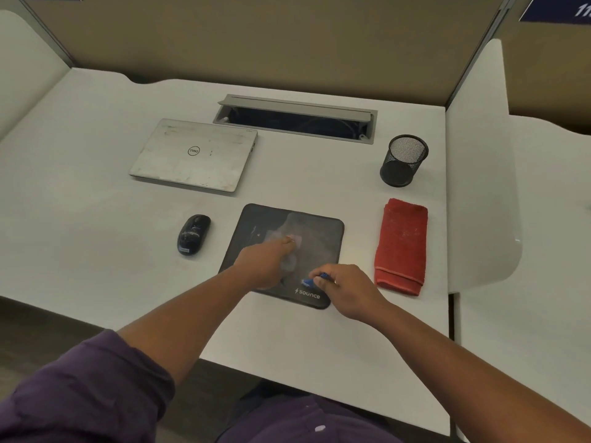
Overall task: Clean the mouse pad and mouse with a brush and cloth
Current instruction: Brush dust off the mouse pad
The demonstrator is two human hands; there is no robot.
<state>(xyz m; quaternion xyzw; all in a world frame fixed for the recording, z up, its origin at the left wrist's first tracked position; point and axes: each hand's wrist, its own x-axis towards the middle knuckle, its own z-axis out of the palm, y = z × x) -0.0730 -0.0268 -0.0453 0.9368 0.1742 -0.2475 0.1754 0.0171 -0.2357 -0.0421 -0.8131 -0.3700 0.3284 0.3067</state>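
Note:
A dark mouse pad [313, 231] with dusty pale smears lies on the white desk, its "sounce" logo at the near right corner. My left hand [267, 262] rests on the pad's middle, fingers pressing down on it. My right hand [343, 287] grips a small blue brush [311, 280] whose bristles touch the pad near the logo. A black mouse [193, 234] sits on the desk left of the pad, apart from both hands. To the right of the pad lies a folded red cloth [401, 246].
A closed silver laptop [195, 155] lies behind the mouse. A black mesh pen cup [403, 161] stands behind the cloth. An open cable tray [295, 118] is set into the desk at the back. Partition walls [256, 36] enclose the desk [96, 193].

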